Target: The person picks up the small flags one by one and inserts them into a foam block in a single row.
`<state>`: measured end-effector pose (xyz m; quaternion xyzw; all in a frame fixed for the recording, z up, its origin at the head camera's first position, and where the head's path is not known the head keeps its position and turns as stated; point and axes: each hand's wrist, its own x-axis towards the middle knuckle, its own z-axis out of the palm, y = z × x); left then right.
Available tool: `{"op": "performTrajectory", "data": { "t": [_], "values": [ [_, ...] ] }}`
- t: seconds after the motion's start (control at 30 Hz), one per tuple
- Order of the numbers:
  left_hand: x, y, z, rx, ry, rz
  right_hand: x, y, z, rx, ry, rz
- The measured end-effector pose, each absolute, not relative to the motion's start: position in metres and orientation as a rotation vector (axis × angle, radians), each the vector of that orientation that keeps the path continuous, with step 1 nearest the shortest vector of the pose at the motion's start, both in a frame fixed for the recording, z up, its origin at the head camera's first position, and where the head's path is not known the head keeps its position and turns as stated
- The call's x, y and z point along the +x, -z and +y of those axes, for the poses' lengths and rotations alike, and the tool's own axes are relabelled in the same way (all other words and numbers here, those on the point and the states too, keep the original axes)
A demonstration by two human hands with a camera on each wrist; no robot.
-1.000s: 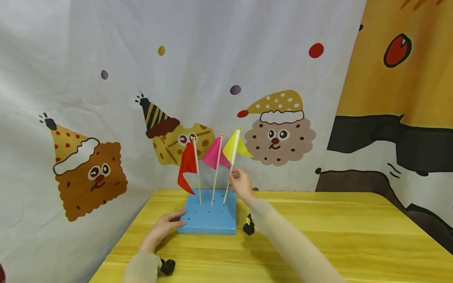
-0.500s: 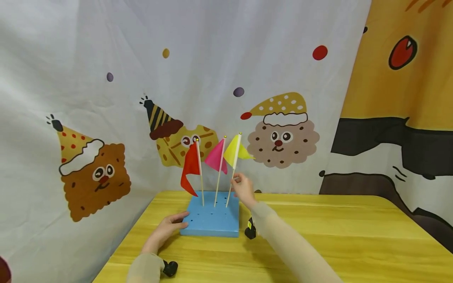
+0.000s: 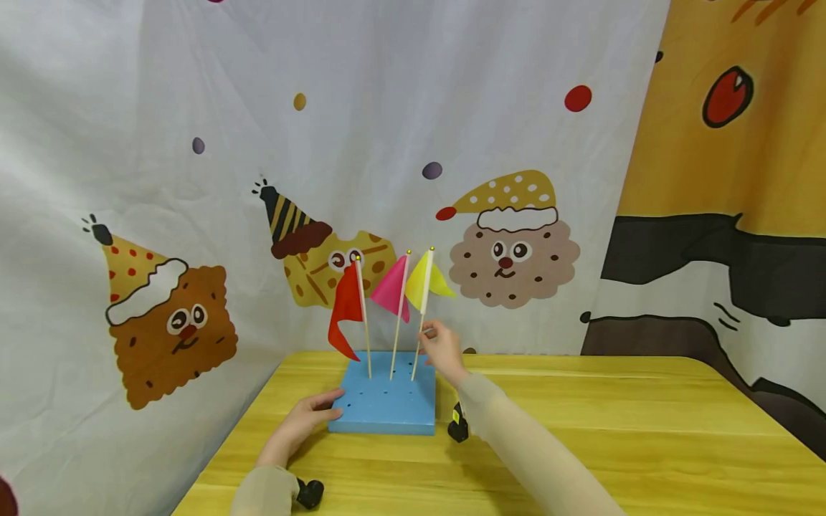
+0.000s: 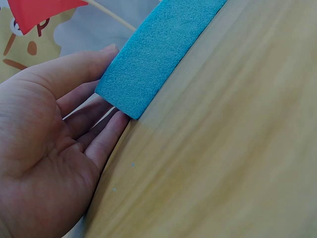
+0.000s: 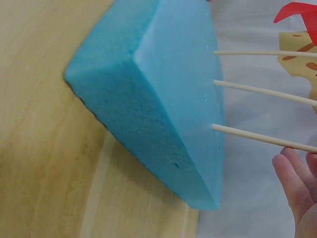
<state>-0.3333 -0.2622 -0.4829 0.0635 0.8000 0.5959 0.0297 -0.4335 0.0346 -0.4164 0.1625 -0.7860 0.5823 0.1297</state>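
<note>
A blue foam block [image 3: 387,413] with small holes in its top lies on the table. Three pennant flags on thin wooden sticks stand in it in a row: a red flag [image 3: 346,301], a pink flag [image 3: 389,287] and a yellow flag [image 3: 421,279]. My right hand [image 3: 444,351] pinches the yellow flag's stick [image 5: 252,136] below the cloth, the stick's lower end in the block. My left hand [image 3: 302,423] rests against the block's left edge; in the left wrist view its fairly straight fingers [image 4: 101,141] meet the side of the foam.
A wooden table [image 3: 581,416] spreads out to the right of the block. Behind it hangs a light curtain [image 3: 361,129] printed with cartoon biscuits. Black wrist devices hang below both cuffs, the right one [image 3: 458,423] close beside the block's right side.
The yellow flag has sunk slightly relative to the pink one and leans less, with my right hand lower on it. My left hand stays at the block. The head view has shifted a little.
</note>
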Motion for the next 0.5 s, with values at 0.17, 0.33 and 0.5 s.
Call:
{"op": "performTrajectory", "data": {
  "t": [0.17,0.33,0.5],
  "values": [
    [-0.3314,0.4837,-0.2621,0.191,-1.839,2.469,-0.4301,0.4209,0.0342,0.507,-1.675,-2.287],
    [-0.3298,0.4817,-0.2625,0.191,-1.836,2.458,-0.4279,0.423,0.0339,0.509,-1.683,-2.282],
    [-0.3298,0.4805,-0.2614,0.199,-1.844,2.437,-0.4267,0.4221,0.034,0.507,-1.679,-2.273]
  ]
}}
